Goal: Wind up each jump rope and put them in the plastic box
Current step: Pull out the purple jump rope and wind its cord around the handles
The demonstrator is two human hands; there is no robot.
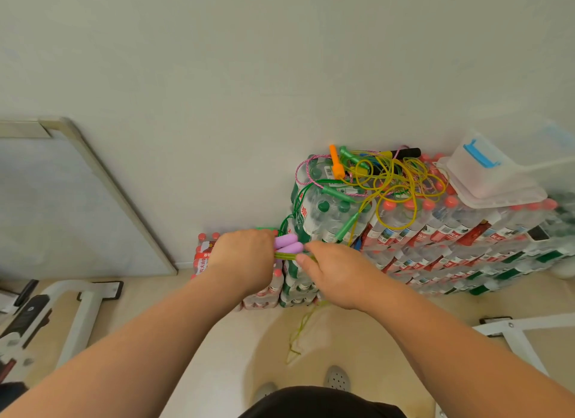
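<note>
My left hand [244,257] grips two purple jump-rope handles [287,244] held side by side, their ends poking out to the right. My right hand [334,276] pinches the yellow-green cord [284,255] just below the handles; the cord's loose end [298,333] hangs blurred down to the floor. A tangle of other jump ropes [382,174] with orange, green and black handles lies on top of the stacked water bottle packs. The clear plastic box [491,174] with a blue latch sits on the packs at the right.
Shrink-wrapped bottle packs [435,240] are stacked against the white wall. A framed board [71,199] leans on the wall at the left. White metal equipment frames [81,311] stand on the floor at both sides. My shoes [337,378] show at the bottom.
</note>
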